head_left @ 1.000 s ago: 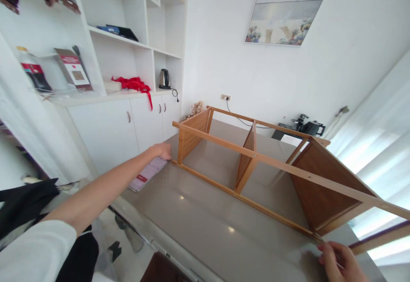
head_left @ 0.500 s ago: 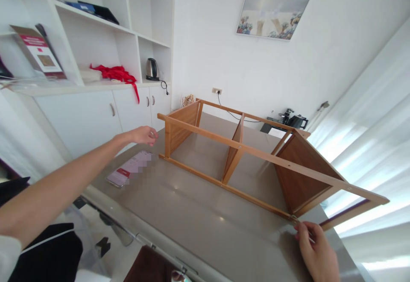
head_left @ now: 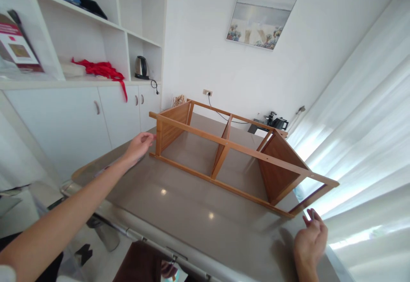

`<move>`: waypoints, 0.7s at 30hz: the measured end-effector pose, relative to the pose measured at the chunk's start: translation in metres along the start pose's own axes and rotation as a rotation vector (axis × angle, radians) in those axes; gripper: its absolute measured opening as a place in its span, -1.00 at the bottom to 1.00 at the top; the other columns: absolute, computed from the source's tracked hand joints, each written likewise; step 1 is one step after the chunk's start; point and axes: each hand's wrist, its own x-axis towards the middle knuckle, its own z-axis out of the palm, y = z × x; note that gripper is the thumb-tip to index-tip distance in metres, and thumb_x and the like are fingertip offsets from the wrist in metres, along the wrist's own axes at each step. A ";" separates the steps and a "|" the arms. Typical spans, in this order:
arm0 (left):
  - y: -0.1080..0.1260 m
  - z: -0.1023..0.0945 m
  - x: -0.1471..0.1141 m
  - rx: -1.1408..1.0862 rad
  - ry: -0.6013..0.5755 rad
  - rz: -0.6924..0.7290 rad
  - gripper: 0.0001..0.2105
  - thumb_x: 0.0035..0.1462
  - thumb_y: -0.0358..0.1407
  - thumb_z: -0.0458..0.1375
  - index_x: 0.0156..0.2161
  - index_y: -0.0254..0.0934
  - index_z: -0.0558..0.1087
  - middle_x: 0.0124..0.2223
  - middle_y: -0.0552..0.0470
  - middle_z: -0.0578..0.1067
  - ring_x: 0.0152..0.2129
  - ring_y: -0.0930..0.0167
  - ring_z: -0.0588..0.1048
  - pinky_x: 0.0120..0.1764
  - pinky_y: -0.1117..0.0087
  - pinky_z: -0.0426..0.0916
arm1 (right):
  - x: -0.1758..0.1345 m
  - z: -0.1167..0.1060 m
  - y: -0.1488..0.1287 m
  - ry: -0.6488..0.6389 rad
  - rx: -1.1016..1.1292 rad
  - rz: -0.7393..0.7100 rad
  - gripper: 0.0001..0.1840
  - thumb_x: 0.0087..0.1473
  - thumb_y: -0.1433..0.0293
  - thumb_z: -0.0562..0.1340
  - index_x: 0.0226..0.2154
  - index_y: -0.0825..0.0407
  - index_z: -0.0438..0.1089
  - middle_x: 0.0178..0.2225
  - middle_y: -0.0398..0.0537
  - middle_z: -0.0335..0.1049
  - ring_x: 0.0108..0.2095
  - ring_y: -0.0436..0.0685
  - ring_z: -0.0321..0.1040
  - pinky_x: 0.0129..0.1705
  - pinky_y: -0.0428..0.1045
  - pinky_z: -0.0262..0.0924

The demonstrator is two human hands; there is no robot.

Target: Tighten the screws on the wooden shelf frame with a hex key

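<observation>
A wooden shelf rack [head_left: 221,160] lies on its side on the grey table [head_left: 179,213], with flat panels between its long rails. My left hand [head_left: 141,144] is beside the rack's left end, fingers loosely curled and apart, holding nothing. Its fingertips are at the end post; whether they touch it I cannot tell. My right hand [head_left: 311,238] is just off the rack's near right corner, palm turned up. Between its fingers is a small metal hex key [head_left: 313,215], mostly hidden. A phone [head_left: 104,170] lies largely hidden behind my left forearm.
White shelving [head_left: 126,30] on the left holds red ribbon [head_left: 99,69] and a steel kettle [head_left: 141,67]. A dark kettle [head_left: 279,123] stands behind the rack. A curtain [head_left: 361,145] hangs on the right. A brown seat [head_left: 141,262] is by the table's front edge.
My right hand has drawn the hex key away from the lower rail and turned palm up. My left hand has come closer to the rack's left end. The view has shifted.
</observation>
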 end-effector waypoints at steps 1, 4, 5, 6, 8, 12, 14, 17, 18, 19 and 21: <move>-0.003 0.004 -0.004 -0.035 0.012 0.017 -0.67 0.28 -0.18 0.11 0.07 -0.33 0.37 0.04 -0.12 0.44 -0.09 0.31 0.47 -0.07 0.15 0.44 | 0.002 0.003 0.004 -0.007 0.037 0.026 -0.50 0.29 0.07 -0.04 0.03 0.07 0.30 -0.02 0.06 0.40 -0.07 0.22 0.40 -0.05 0.15 0.27; -0.010 0.009 -0.012 -0.104 -0.006 0.046 -0.67 0.28 -0.19 0.12 0.06 -0.33 0.38 0.03 -0.11 0.44 -0.10 0.31 0.48 -0.08 0.15 0.44 | 0.008 0.009 0.015 -0.027 0.136 0.101 -0.57 0.27 0.12 0.12 0.02 0.08 0.34 -0.02 0.03 0.40 -0.09 0.15 0.40 -0.04 0.17 0.31; -0.011 0.008 -0.012 -0.115 -0.017 0.049 -0.67 0.27 -0.19 0.13 0.05 -0.33 0.38 0.03 -0.11 0.44 -0.10 0.31 0.48 -0.08 0.15 0.45 | 0.009 0.011 0.018 -0.029 0.161 0.120 -0.58 0.25 0.14 0.16 0.02 0.08 0.34 -0.01 0.03 0.39 -0.08 0.14 0.40 -0.04 0.17 0.32; -0.012 0.007 -0.012 -0.120 -0.027 0.052 -0.68 0.27 -0.19 0.13 0.05 -0.33 0.39 0.02 -0.11 0.45 -0.11 0.31 0.48 -0.08 0.15 0.45 | 0.010 0.011 0.020 -0.028 0.183 0.135 -0.59 0.24 0.16 0.18 0.02 0.07 0.34 -0.01 0.03 0.39 -0.08 0.14 0.40 -0.04 0.17 0.33; -0.013 0.003 -0.011 -0.114 -0.046 0.059 -0.69 0.25 -0.18 0.15 0.00 -0.34 0.42 -0.01 -0.10 0.47 -0.12 0.32 0.49 -0.07 0.15 0.44 | 0.011 0.012 0.022 -0.021 0.224 0.155 -0.60 0.24 0.19 0.19 0.03 0.07 0.34 0.00 0.03 0.38 -0.07 0.15 0.39 -0.04 0.17 0.34; -0.008 -0.001 -0.007 -0.077 -0.098 0.074 -0.63 0.00 -0.05 0.31 -0.17 -0.29 0.51 -0.13 -0.04 0.57 -0.14 0.31 0.52 -0.01 0.24 0.40 | 0.011 0.013 0.022 -0.002 0.302 0.164 -0.61 0.23 0.20 0.20 0.03 0.07 0.34 0.02 0.03 0.37 -0.06 0.15 0.39 -0.04 0.17 0.34; -0.004 -0.001 -0.005 -0.067 -0.119 0.080 -0.57 -0.12 0.01 0.35 -0.21 -0.26 0.52 -0.14 -0.03 0.59 -0.16 0.31 0.54 -0.01 0.27 0.41 | 0.011 0.015 0.021 -0.004 0.328 0.161 -0.61 0.23 0.21 0.20 0.03 0.07 0.34 0.02 0.03 0.37 -0.06 0.15 0.39 -0.04 0.17 0.34; 0.001 -0.002 0.000 -0.053 -0.129 0.085 -0.52 -0.17 0.06 0.34 -0.21 -0.25 0.52 -0.13 -0.04 0.59 -0.20 0.32 0.56 -0.04 0.29 0.43 | 0.009 0.017 0.019 -0.025 0.351 0.151 -0.61 0.23 0.21 0.21 0.03 0.07 0.34 0.02 0.03 0.37 -0.06 0.15 0.39 -0.04 0.17 0.34; 0.001 -0.003 0.002 -0.046 -0.128 0.086 -0.51 -0.18 0.07 0.34 -0.21 -0.25 0.52 -0.14 -0.05 0.59 -0.21 0.32 0.56 -0.05 0.29 0.43 | 0.008 0.018 0.018 -0.033 0.359 0.146 -0.61 0.23 0.21 0.21 0.03 0.07 0.34 0.02 0.03 0.37 -0.06 0.15 0.39 -0.04 0.17 0.34; 0.001 -0.004 0.005 -0.038 -0.125 0.087 -0.50 -0.19 0.08 0.34 -0.22 -0.26 0.52 -0.15 -0.06 0.60 -0.22 0.32 0.56 -0.06 0.28 0.44 | 0.007 0.019 0.017 -0.042 0.367 0.140 -0.61 0.23 0.21 0.20 0.03 0.07 0.34 0.02 0.03 0.37 -0.06 0.15 0.39 -0.04 0.17 0.34; 0.000 -0.008 0.012 -0.020 -0.116 0.087 -0.47 -0.22 0.11 0.34 -0.24 -0.27 0.52 -0.16 -0.07 0.60 -0.23 0.30 0.57 -0.07 0.27 0.45 | 0.005 0.022 0.014 -0.058 0.382 0.129 -0.62 0.23 0.20 0.20 0.02 0.07 0.35 0.01 0.03 0.38 -0.06 0.15 0.39 -0.03 0.17 0.34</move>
